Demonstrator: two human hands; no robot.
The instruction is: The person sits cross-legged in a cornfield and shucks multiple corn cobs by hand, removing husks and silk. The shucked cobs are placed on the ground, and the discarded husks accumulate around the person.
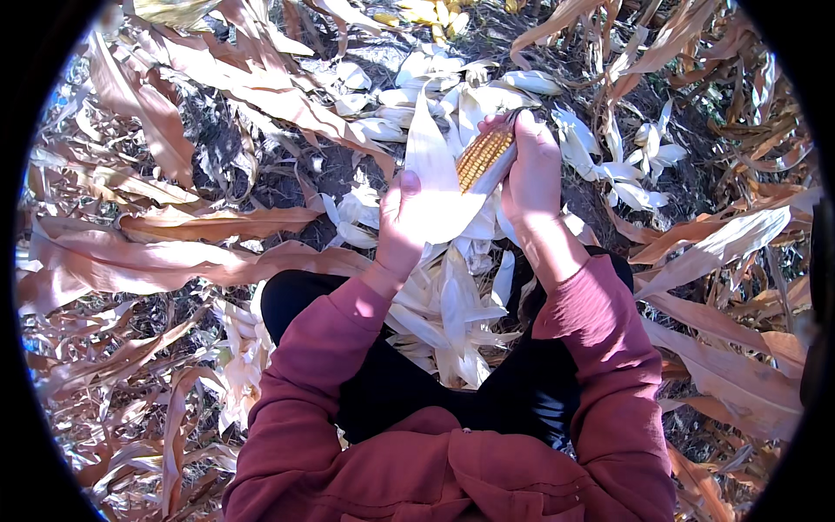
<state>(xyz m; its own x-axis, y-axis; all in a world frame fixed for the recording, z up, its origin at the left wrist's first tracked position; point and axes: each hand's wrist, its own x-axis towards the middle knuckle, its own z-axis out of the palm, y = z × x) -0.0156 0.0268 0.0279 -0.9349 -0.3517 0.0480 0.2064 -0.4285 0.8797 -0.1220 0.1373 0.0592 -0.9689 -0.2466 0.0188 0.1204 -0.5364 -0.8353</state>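
An ear of dried corn (484,158) with yellow kernels is tilted between my hands, its dark tip up and to the right. My right hand (533,166) grips it near the tip, with the thumb at the top. Pale husk (434,183) is peeled away from the ear on the left, while more husk lies along its lower right side. My left hand (401,218) holds the peeled husk, thumb on its face. The base of the ear is hidden inside the husk.
Loose husks (456,307) lie in a heap between my bent legs and beyond my hands. Several husked yellow cobs (437,14) lie on the ground at the far edge. Long dry corn leaves (163,258) reach in from the left, and others (724,385) from the right.
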